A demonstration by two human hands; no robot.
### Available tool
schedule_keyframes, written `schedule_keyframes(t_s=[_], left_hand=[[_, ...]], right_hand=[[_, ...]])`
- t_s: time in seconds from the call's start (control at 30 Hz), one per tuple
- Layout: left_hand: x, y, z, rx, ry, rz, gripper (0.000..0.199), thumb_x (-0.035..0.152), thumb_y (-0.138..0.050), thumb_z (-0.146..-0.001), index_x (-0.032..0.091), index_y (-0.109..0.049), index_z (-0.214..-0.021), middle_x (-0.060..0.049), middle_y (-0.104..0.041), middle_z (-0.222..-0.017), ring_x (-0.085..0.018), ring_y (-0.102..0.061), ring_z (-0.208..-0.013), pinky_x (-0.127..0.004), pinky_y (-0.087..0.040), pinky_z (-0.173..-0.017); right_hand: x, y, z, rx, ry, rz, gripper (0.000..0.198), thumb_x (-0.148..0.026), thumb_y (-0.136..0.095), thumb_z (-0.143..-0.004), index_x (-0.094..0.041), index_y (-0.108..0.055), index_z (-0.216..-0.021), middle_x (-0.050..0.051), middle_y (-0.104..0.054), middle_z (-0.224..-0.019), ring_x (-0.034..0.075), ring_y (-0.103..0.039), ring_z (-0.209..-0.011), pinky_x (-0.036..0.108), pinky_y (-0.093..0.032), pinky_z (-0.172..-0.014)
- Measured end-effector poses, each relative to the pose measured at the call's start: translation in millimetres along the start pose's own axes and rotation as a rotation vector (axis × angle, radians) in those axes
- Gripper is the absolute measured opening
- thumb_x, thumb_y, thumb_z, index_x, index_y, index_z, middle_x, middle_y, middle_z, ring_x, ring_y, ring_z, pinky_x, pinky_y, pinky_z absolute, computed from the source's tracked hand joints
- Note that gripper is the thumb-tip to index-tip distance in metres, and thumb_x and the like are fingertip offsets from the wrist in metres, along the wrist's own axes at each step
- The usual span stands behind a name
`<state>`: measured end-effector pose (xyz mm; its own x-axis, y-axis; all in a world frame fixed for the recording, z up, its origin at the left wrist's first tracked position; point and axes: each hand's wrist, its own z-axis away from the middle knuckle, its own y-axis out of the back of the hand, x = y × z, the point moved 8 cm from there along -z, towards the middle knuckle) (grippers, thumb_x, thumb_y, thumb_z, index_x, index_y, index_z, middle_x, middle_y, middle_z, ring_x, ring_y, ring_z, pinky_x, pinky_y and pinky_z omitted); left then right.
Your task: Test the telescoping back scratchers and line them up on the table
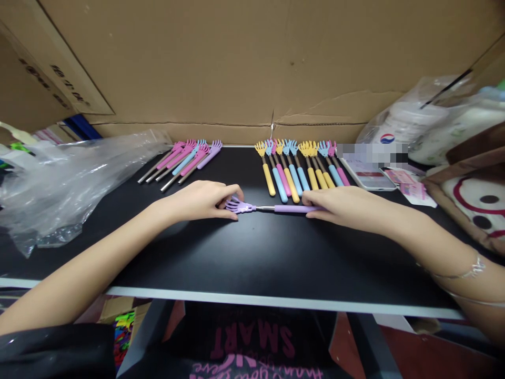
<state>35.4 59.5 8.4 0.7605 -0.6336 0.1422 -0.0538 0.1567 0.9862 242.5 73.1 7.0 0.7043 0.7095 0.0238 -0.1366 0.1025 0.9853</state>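
A purple back scratcher point(294, 209) lies crosswise between my hands, low over the black table. Its claw-shaped head points left and a short length of metal rod shows between head and handle. My left hand point(215, 201) pinches the claw head with thumb and fingers. Around the end of the purple handle my right hand point(329, 205) is closed. Behind my left hand rests a group of pink, blue and purple back scratchers point(183, 158) with bare metal rods. Beyond my right hand a row of back scratchers point(292, 173) has yellow, blue and pink handles.
A clear plastic bag point(79, 179) covers the table's left side. At the right are a phone point(369, 176), pink-printed cards point(412, 187), a bagged white cup point(410, 126) and a brown-edged bag point(473, 195). A cardboard wall point(236, 68) stands behind the black table point(252, 263).
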Motion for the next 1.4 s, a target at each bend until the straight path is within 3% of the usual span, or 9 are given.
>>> schedule_keyframes(t_s=[1.4], left_hand=[[-0.7, -0.8, -0.2, -0.001, 0.000, 0.001, 0.038, 0.055, -0.051, -0.085, 0.025, -0.051, -0.107, 0.002, -0.060, -0.079, -0.014, -0.056, -0.071, -0.021, -0.031, -0.059]], right_hand=[[-1.8, 0.4, 0.9, -0.006, -0.015, 0.022, 0.020, -0.040, -0.040, -0.088, -0.022, -0.049, -0.087, 0.003, -0.063, -0.082, 0.016, -0.056, -0.065, 0.026, -0.030, -0.054]])
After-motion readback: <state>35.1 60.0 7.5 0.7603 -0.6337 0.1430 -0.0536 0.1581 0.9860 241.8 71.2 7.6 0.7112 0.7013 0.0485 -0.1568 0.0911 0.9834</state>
